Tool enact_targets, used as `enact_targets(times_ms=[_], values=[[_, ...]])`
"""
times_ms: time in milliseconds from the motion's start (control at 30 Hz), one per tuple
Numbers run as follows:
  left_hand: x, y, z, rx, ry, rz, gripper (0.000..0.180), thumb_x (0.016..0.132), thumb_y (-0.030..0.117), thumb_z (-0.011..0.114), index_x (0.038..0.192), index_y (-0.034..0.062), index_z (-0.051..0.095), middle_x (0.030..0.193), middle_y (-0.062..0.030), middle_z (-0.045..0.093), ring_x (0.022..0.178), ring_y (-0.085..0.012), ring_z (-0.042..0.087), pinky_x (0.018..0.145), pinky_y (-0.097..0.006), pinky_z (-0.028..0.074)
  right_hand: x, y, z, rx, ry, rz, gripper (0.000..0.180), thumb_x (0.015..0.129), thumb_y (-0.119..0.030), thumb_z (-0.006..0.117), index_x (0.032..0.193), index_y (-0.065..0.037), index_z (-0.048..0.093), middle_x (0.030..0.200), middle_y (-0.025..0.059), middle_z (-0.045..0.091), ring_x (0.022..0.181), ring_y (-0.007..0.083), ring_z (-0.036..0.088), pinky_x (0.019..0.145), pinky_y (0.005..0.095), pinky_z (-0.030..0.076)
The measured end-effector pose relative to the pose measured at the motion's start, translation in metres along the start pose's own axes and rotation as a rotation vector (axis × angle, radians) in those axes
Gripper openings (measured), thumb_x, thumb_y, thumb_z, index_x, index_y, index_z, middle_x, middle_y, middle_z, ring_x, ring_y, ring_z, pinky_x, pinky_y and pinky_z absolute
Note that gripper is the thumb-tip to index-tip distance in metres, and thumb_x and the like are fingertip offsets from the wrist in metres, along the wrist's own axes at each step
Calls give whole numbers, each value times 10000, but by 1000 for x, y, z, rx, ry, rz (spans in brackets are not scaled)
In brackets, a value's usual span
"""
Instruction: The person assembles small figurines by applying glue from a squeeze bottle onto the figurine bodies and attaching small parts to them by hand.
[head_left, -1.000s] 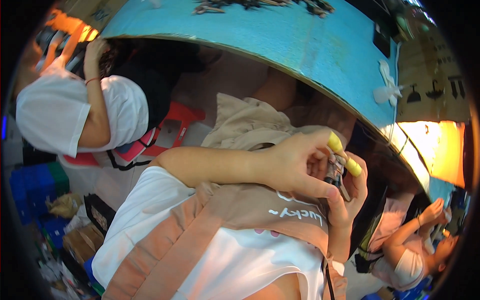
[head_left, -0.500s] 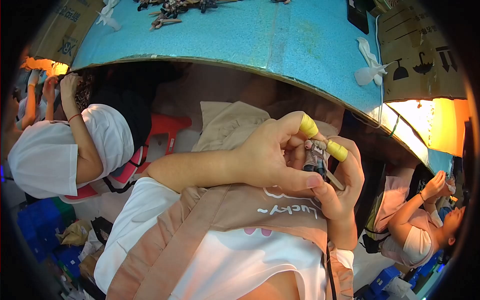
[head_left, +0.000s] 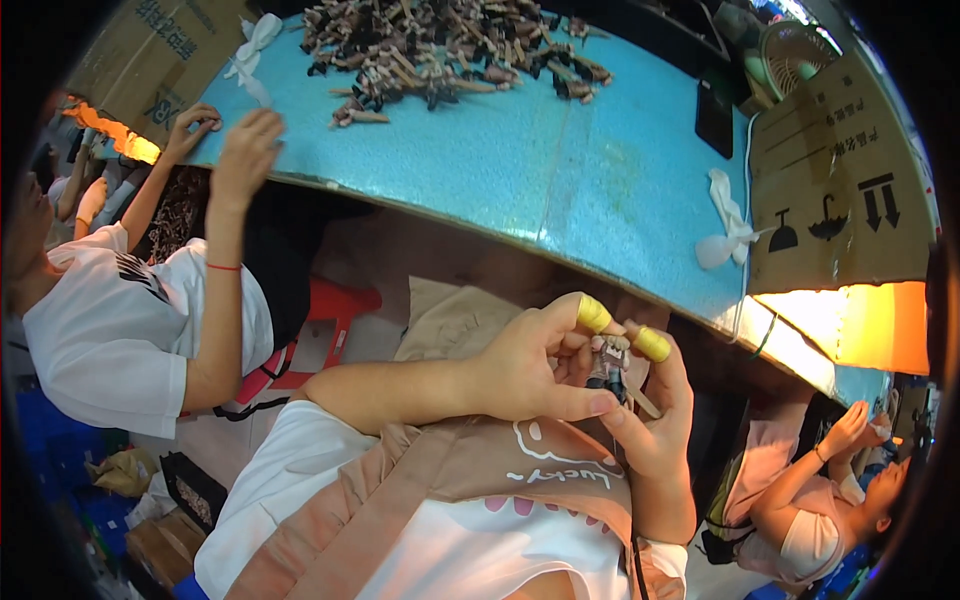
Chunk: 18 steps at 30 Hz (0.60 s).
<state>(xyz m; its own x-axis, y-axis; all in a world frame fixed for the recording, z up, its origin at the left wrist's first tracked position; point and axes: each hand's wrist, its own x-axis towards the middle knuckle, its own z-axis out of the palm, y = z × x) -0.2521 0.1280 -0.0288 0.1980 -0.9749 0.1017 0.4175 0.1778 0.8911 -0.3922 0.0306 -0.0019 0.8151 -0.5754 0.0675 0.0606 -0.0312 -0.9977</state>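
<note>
Both hands keep a small dark figure close to the chest, away from the blue worktop. The left hand and right hand each have a clenched grip on it, steadying it between yellow-capped fingertips.

A blue tabletop is carrying a heap of small brown parts, white rags and cardboard boxes.
</note>
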Motion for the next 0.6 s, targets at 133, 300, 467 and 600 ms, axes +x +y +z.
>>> enact_targets(times_ms=[133,300,467,600], values=[[13,15,-15,136,-50,-52,590,779,76,676,1269,42,350,1114,-85,548,949,-101,541,732,-244,439,4,4,-14,20,77,-101,618,731,-161,674,1247,40,399,1131,131,504,1091,203,467,959,336,341],[44,26,-43,111,176,-227,524,833,56,581,1287,35,320,1053,-91,582,745,-116,586,571,-211,455,36,41,-68,-350,616,-384,550,772,-88,599,1265,17,380,1152,120,489,1056,207,463,916,345,334],[100,50,-79,138,224,-384,431,871,183,538,1243,52,363,893,-94,608,640,-142,592,521,-238,447,78,61,-98,-781,574,-250,635,754,-126,651,1289,32,347,1185,163,468,1098,268,447,918,374,340],[171,82,-109,283,228,-321,315,862,206,549,1115,45,452,869,-95,606,638,-149,602,525,-249,462,95,78,-102,-1076,590,-439,657,707,-145,695,1236,83,378,1130,219,501,1030,360,491,900,422,367]])
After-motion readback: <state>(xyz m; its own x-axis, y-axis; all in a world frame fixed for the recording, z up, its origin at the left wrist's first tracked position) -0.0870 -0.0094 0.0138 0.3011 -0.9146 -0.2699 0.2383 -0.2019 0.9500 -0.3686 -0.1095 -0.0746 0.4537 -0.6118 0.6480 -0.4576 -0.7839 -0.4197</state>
